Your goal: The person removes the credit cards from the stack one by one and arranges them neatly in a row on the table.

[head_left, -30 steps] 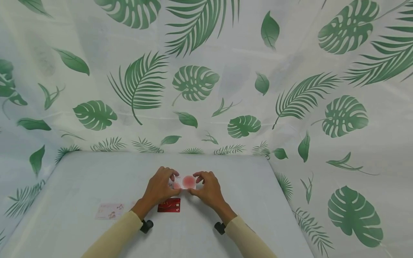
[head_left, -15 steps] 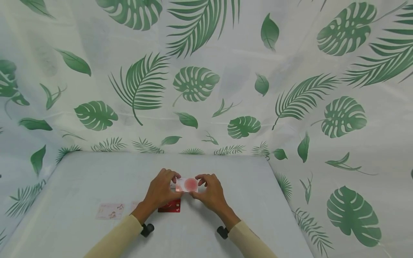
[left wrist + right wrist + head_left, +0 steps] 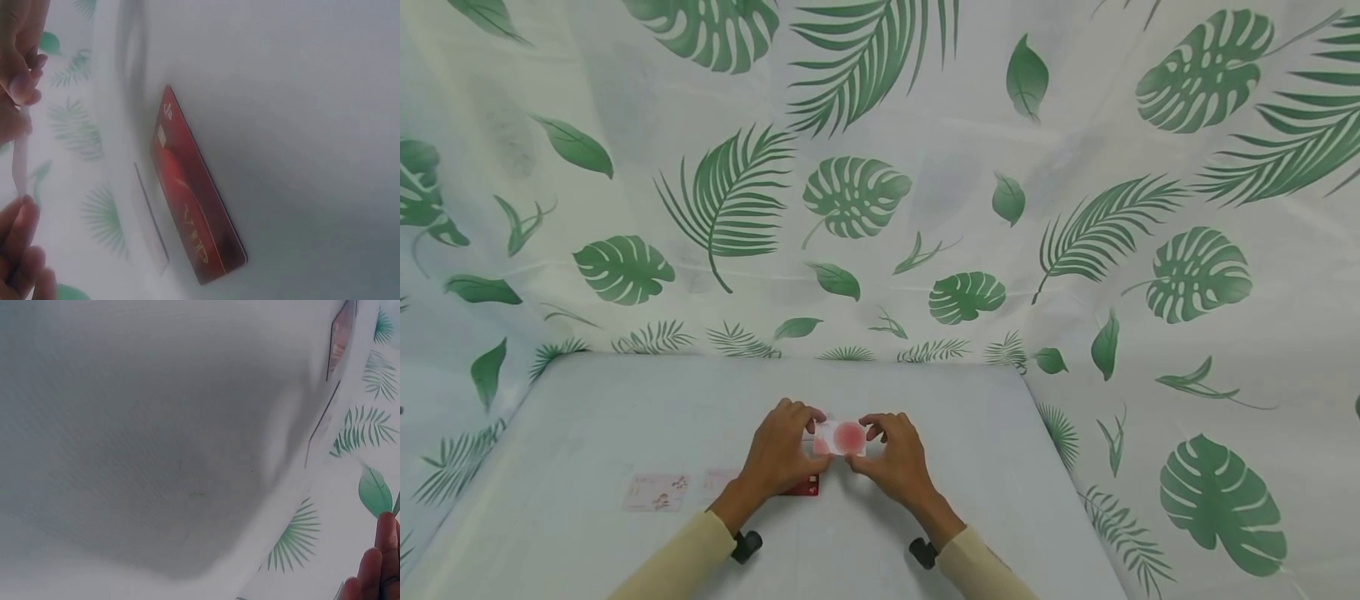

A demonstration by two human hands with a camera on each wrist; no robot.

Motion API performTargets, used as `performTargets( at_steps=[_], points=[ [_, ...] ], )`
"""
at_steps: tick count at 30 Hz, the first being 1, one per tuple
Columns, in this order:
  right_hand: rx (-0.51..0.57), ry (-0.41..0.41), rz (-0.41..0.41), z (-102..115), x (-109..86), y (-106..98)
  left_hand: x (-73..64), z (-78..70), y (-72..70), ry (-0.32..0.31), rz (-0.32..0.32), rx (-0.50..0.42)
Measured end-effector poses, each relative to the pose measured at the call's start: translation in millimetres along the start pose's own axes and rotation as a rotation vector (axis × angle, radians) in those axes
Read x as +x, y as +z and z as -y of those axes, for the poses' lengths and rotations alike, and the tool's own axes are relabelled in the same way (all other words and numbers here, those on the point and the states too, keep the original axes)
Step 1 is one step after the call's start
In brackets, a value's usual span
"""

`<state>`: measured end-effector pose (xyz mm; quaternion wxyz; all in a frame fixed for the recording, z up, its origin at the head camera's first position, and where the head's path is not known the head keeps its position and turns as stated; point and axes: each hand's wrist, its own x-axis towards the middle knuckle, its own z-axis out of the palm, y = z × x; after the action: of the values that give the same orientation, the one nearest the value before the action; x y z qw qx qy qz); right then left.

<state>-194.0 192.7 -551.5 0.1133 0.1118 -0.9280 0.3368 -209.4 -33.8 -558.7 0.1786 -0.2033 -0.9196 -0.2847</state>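
A white card with pink circles (image 3: 841, 437) is held up above the table between both hands in the head view. My left hand (image 3: 781, 450) pinches its left end, thumb below and fingers above. At the right end, my right hand (image 3: 895, 458) pinches it the same way. Seen from the left wrist, the card (image 3: 20, 156) is nearly edge-on. A red VIP card (image 3: 197, 200) lies on the table below; in the head view my left hand covers most of it. Beyond it lies another thin card (image 3: 152, 225). Only some fingers (image 3: 370, 569) show in the right wrist view.
Two pale pink cards lie flat to the left: one farther out (image 3: 657, 492), one partly behind the left forearm (image 3: 718, 482). The white table (image 3: 1000, 517) meets a leaf-printed curtain (image 3: 880, 275) at its back and sides. Each wrist wears a small black camera.
Both hands have brought the held card slightly right and nearer to the person. My left hand now hides more of the red card.
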Motion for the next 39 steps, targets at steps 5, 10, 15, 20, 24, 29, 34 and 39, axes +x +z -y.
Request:
performTargets(
  at_steps=[5, 10, 15, 20, 24, 29, 34, 39],
  points=[
    [-0.021, -0.023, -0.028, -2.2, -5.6, -1.3, -2.7, -2.9, 3.1, 0.019, -0.015, 0.028],
    [-0.048, -0.046, -0.049, -5.7, -10.2, -2.0, -5.5, -5.5, 6.4, 0.043, -0.037, 0.033],
    [-0.059, -0.035, -0.048, -9.0, -15.0, -2.6, -8.6, -8.8, 10.5, 0.030, -0.013, 0.035],
    [-0.062, -0.024, -0.050, -12.2, -19.2, -2.4, -11.5, -12.0, 14.4, 0.020, 0.000, 0.038],
    [-0.079, -0.035, -0.060, -14.3, -22.1, -2.0, -14.2, -13.8, 17.3, 0.029, 0.000, 0.044],
    [-0.090, -0.039, -0.059, -16.1, -24.9, -1.6, -16.9, -15.3, 21.0, 0.040, -0.005, 0.075],
    [-0.107, -0.043, -0.055, -17.9, -27.0, -0.7, -18.5, -15.8, 25.0, 0.042, 0.008, 0.111],
    [-0.107, -0.038, -0.048, -21.0, -29.3, 1.5, -20.9, -15.8, 28.3, 0.035, 0.028, 0.096]
  ],
)
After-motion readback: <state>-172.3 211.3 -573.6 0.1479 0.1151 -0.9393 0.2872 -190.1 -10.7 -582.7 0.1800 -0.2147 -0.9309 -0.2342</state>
